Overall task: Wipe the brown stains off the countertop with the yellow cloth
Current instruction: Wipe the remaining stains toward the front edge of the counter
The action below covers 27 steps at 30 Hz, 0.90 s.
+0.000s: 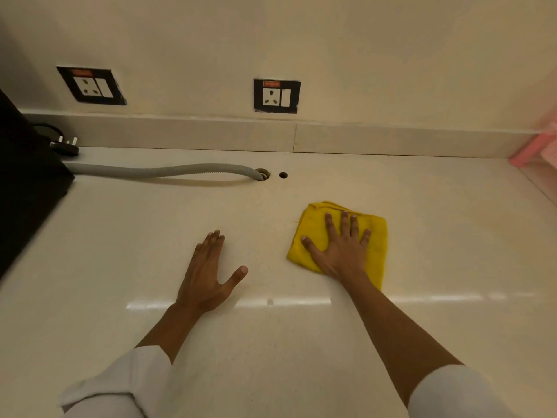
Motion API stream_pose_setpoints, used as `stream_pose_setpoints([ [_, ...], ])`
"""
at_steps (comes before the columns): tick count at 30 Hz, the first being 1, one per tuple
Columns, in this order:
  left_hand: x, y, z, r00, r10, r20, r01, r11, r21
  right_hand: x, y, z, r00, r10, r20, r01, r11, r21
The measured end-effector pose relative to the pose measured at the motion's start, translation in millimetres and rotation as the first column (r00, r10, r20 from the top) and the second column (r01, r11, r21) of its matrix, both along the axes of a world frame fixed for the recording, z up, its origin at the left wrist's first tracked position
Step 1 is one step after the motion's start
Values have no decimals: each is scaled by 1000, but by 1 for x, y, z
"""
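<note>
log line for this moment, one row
phase: wiping | right hand: flat on yellow cloth | left hand: flat on countertop | stains: none clearly visible

Cream table (pixel 120 236), glossy.
Yellow cloth (pixel 313 233) right of centre; grey hose (pixel 156 171), black plug (pixel 64 146) upper left.

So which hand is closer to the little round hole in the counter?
Right. The right hand lies flat on the yellow cloth, below and slightly right of the hole. The left hand rests on the bare countertop, farther down-left.
</note>
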<state>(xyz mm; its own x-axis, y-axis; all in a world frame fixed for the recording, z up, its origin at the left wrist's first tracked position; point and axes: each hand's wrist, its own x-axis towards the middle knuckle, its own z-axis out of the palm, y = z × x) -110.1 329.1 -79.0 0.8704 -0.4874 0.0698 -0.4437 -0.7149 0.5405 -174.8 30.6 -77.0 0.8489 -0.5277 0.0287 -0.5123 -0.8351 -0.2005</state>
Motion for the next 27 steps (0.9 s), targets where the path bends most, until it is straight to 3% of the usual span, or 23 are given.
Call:
stream_pose_setpoints([
  [11,-4,1,9,994,100,-34,-104,983,-150,33,86,-3,968,251,-4,-251,968,23],
  [18,-26,6,20,982,167,-87,-182,959,-216,-24,153,-6,932,358,60,-361,932,35],
  [27,-82,10,20,998,46,-40,-52,985,-162,-114,190,-5,931,352,93,-358,933,46],
])
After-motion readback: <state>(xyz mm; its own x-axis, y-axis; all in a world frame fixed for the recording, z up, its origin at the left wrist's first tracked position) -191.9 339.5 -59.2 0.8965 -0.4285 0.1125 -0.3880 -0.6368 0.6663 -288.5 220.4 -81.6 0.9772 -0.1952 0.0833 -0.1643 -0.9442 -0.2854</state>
